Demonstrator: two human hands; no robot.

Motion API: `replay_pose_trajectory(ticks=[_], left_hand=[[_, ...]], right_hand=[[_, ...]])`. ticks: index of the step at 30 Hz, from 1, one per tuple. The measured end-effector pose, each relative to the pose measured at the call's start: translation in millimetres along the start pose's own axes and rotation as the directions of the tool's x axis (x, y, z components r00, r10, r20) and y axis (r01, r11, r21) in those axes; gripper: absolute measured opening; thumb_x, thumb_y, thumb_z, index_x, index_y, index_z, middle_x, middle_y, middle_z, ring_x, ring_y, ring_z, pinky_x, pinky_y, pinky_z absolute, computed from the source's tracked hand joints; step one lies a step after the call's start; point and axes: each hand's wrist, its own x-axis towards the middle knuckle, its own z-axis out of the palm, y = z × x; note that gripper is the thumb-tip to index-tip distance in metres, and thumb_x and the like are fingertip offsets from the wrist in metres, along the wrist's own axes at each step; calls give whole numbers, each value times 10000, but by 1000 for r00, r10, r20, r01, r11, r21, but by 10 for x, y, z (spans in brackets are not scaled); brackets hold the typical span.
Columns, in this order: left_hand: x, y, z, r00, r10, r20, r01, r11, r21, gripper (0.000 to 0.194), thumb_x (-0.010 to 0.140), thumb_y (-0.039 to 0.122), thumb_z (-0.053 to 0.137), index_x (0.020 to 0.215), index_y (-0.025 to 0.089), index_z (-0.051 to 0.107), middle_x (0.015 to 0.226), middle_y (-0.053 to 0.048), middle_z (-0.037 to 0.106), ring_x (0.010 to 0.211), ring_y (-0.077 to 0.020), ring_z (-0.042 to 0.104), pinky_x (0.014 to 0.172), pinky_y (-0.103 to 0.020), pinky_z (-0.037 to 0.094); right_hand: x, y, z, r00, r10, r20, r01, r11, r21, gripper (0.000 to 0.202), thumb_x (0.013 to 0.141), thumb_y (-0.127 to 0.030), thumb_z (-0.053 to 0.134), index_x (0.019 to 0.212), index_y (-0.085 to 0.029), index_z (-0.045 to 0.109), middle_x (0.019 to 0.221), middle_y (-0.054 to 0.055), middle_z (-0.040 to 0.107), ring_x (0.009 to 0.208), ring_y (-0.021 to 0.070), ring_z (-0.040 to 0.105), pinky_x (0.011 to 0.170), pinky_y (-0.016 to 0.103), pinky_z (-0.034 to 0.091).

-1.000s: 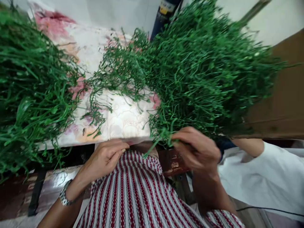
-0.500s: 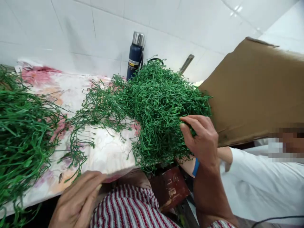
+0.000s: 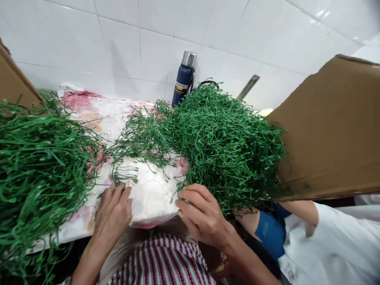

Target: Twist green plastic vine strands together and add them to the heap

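Observation:
A big heap of thin green stems (image 3: 225, 146) with small bud-like tips, plastic in look, lies on the floral-covered table (image 3: 151, 194). Thinner strands (image 3: 142, 134) trail from it to the left. My left hand (image 3: 114, 213) rests at the table's front, fingers bent together over a small bunch of these stems, partly hiding them. At the heap's lower left edge, my right hand (image 3: 202, 213) is closed in a pinch, a bit of green stem showing between its fingers. A second pile of longer green stems (image 3: 41, 166) sits left of my left hand.
Against the tiled wall stands a dark blue vacuum flask (image 3: 182, 81). A metal strip (image 3: 248, 87) juts up behind the heap. Cardboard flanks both sides: a large brown box (image 3: 332, 138) right, another piece (image 3: 14, 79) left. A person in a white top (image 3: 341, 237) sits close on my right.
My right hand has come down and left from the heap's right side to its lower left edge. My left hand has moved forward onto the stems on the table. The view has shifted left.

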Motion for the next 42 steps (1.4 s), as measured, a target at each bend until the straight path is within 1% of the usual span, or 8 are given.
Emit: replay_pose_trajectory(ticks=[7, 11, 19, 24, 31, 35, 39, 42], left_hand=[[-17, 161, -56, 983, 33, -183, -117, 873, -473, 273, 771, 3, 427, 914, 152, 606, 996, -100, 607, 963, -203, 514, 828, -379, 484], [-64, 232, -95, 973, 50, -227, -179, 783, -596, 343, 745, -44, 406, 943, 148, 612, 1033, -118, 610, 980, -198, 514, 813, -389, 491], [-123, 89, -152, 988, 38, -152, -146, 567, -810, 283, 757, -15, 436, 841, 162, 641, 898, -95, 656, 869, -174, 568, 759, -376, 479], [-190, 136, -206, 989, 61, -134, -146, 515, -845, 279, 760, -1, 456, 897, 157, 641, 939, -106, 651, 894, -179, 568, 807, -387, 464], [-41, 135, -419, 945, -325, -42, 120, 462, -879, 231, 819, 140, 500, 1007, 171, 631, 1017, -85, 587, 919, -164, 558, 785, -298, 457], [179, 166, -324, 951, -308, 42, 205, 519, -830, 177, 801, 148, 525, 938, 153, 637, 886, -57, 586, 864, -150, 544, 777, -278, 432], [208, 195, -219, 936, -308, 169, 255, 267, -929, 72, 777, 193, 575, 783, 144, 627, 769, -37, 581, 751, -140, 545, 685, -259, 426], [165, 196, -235, 928, -351, 126, 223, 254, -941, 68, 770, 199, 591, 752, 148, 633, 725, -32, 578, 730, -140, 541, 667, -257, 413]], right_hand=[[159, -130, 616, 983, -47, 176, 23, 991, 132, 144, 837, -158, 475, 860, -138, 616, 847, 73, 632, 819, 174, 545, 734, 335, 479], [228, -26, 708, 992, 52, 118, -71, 983, 170, 162, 830, -135, 461, 891, -149, 610, 844, 76, 626, 809, 178, 548, 748, 344, 469], [435, 35, 902, 943, 273, 191, -289, 956, 60, 268, 851, -213, 467, 1100, -158, 551, 1035, 119, 595, 952, 241, 529, 838, 397, 439], [470, 11, 1110, 930, 280, 237, -310, 945, 99, 170, 830, -190, 486, 964, -164, 587, 852, 87, 617, 820, 223, 539, 761, 371, 438], [370, -8, 1102, 951, 276, 137, -301, 926, 227, 102, 820, -166, 498, 871, -165, 586, 789, 59, 622, 796, 200, 549, 742, 340, 421], [356, -7, 1070, 954, 266, 138, -297, 898, 324, 98, 827, -174, 498, 879, -171, 582, 794, 52, 628, 792, 187, 561, 741, 331, 436], [357, 6, 1057, 955, 253, 154, -295, 861, 415, 99, 840, -196, 498, 882, -170, 584, 778, 43, 627, 769, 170, 572, 732, 318, 454], [357, -1, 1018, 961, 212, 178, -267, 879, 394, 122, 844, -202, 489, 896, -173, 596, 811, 56, 638, 809, 183, 580, 766, 347, 464]])
